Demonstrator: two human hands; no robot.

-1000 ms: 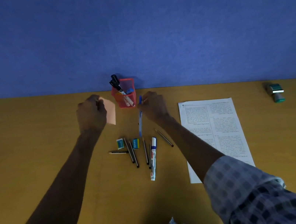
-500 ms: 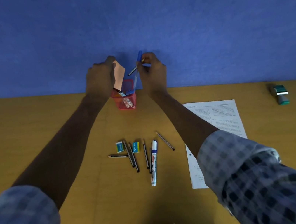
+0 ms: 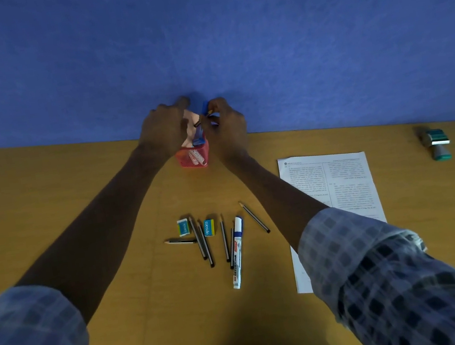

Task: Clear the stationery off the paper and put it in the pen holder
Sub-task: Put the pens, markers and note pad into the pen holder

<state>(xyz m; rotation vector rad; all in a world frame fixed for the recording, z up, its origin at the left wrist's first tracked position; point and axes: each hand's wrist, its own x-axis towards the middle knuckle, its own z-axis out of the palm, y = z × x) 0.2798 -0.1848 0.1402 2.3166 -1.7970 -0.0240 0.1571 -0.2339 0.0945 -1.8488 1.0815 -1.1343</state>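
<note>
Both hands are raised over the red mesh pen holder (image 3: 193, 156), which stands against the foot of the blue wall (image 3: 199, 42) at the far edge of the wooden table (image 3: 75, 196). The left hand (image 3: 164, 130) is closed on a pale peach slip, probably a sticky-note pad (image 3: 192, 128), whose lower end already dips into the holder; the right hand (image 3: 226, 124) pinches a blue pen (image 3: 205, 108) and what looks like a dark pencil just above the holder's rim, though the fingers crowd that spot and the exact grip is hard to read. To do this step well, the pen should be tipped upright and lowered point-first into a gap between the markers already standing in the holder, and let go only once its end is below the rim. The holder looks light, so pressing sideways could tip it; the left hand could steady it once the pad is in. Nearer the person than the holder lies the rest of the stationery: several pencils (image 3: 201, 240), two erasers (image 3: 209, 227) and a whiteboard marker (image 3: 237, 252). The printed paper (image 3: 338, 181) lies to the holder's right and nearer, with nothing visible on the part not hidden by the right arm, so the job seems partway done.
</note>
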